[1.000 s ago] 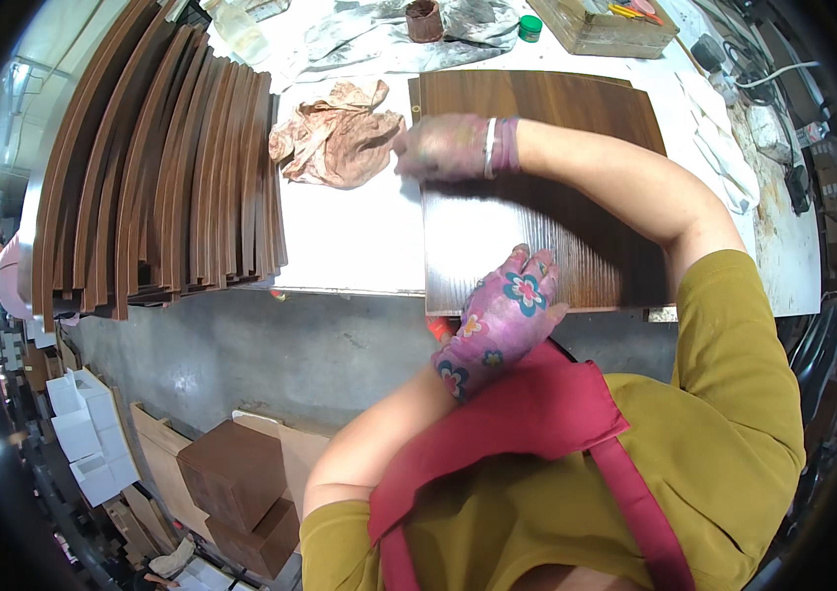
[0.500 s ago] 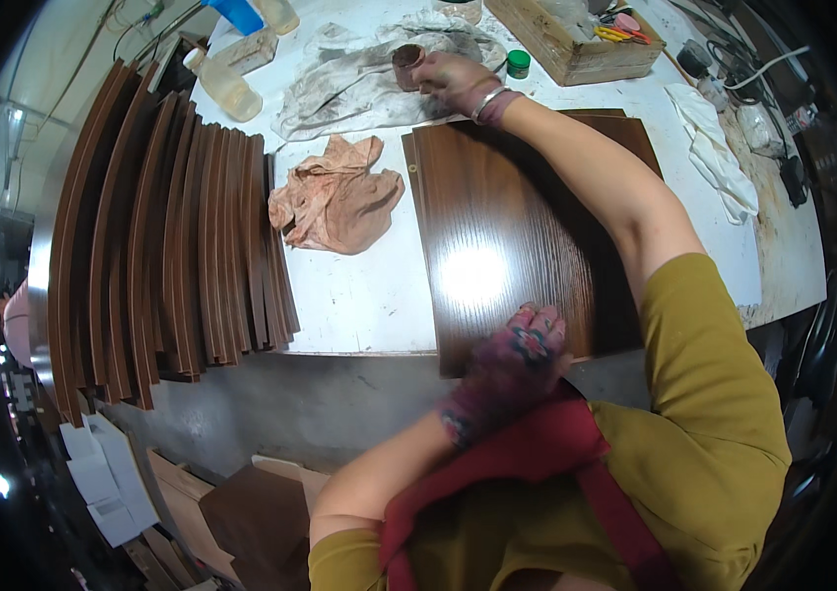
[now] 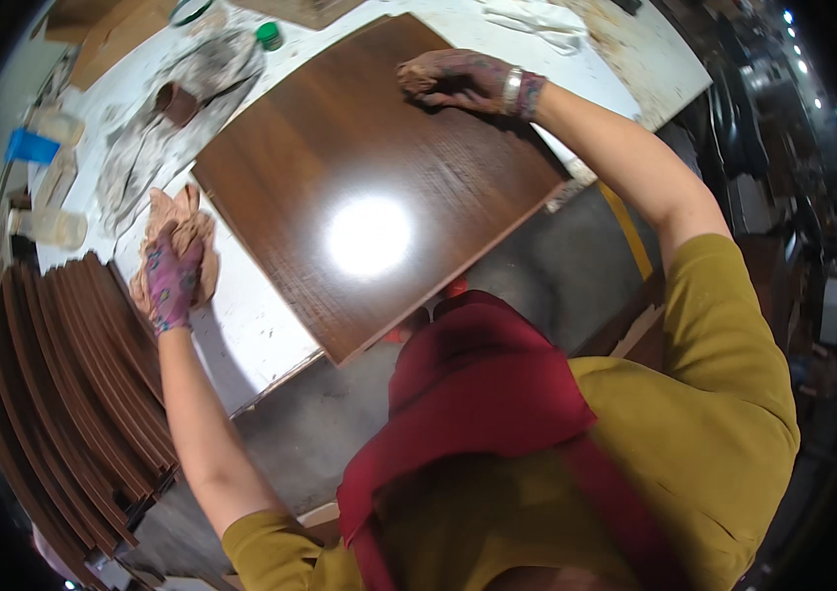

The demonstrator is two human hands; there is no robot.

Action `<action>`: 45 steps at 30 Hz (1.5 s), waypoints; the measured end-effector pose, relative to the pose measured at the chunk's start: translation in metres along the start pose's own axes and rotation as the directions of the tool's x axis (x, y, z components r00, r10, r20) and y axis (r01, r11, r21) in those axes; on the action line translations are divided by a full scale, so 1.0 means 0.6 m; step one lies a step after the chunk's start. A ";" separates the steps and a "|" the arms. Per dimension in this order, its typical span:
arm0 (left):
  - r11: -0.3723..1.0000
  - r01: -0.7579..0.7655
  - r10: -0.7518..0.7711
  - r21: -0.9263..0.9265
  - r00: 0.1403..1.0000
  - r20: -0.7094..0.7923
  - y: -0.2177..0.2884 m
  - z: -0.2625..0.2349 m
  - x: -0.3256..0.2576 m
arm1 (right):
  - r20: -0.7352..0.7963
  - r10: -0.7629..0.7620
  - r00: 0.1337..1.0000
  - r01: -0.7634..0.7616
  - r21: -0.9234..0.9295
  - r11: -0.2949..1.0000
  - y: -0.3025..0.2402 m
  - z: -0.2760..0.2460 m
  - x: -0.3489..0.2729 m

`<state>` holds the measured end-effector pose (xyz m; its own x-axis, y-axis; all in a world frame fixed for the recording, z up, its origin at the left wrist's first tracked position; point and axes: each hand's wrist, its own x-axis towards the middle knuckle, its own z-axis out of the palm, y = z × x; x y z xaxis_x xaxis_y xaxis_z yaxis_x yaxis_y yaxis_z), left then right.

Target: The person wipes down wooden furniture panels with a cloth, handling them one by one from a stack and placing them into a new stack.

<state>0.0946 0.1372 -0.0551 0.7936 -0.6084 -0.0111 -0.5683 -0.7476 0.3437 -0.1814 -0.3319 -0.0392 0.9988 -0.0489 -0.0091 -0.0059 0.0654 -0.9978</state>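
Observation:
At the left, my left hand (image 3: 173,281), in a patterned purple glove, grips a crumpled pinkish-tan cloth (image 3: 199,258) on the white table. My right hand (image 3: 468,81), gloved alike and with a silver band at the wrist, rests on the far right part of a dark brown wood-grain panel (image 3: 339,158). Its fingers are curled round something brownish that I cannot make out. A bright glare lies on the panel's middle. Left of the panel, a small brown cup (image 3: 178,103) lies tilted on a stained grey rag (image 3: 133,158).
Several curved brown boards (image 3: 64,364) stand in a row at the left table edge. A green-capped jar (image 3: 268,36), a blue container (image 3: 32,147) and a cloudy plastic bottle (image 3: 56,228) are on the table's far side. A white cloth (image 3: 541,22) lies at the back right.
My right hand has let go of the brown cup and come back over the panel. My left hand has moved left from the panel's front edge onto the tan cloth. The view has turned.

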 end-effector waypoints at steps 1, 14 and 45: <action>0.995 0.075 -0.078 0.062 0.996 0.047 0.014 -0.016 -0.009 | 0.010 -0.079 0.997 0.080 -0.092 0.993 0.004 0.002 0.001; 0.881 -0.468 0.473 -0.072 0.876 0.091 0.586 -0.074 -0.255 | 0.393 -0.582 0.712 0.693 -0.526 0.492 0.017 0.003 0.030; 0.824 -0.463 0.462 0.326 0.883 0.085 0.537 0.085 -0.355 | 0.059 0.042 0.997 -0.061 0.361 0.930 -0.011 0.043 0.011</action>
<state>-0.2686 0.0124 0.0101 0.4196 -0.9051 0.0687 -0.9066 -0.4216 -0.0179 -0.1734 -0.3069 -0.0308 0.9988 0.0132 -0.0471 -0.0482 0.4240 -0.9044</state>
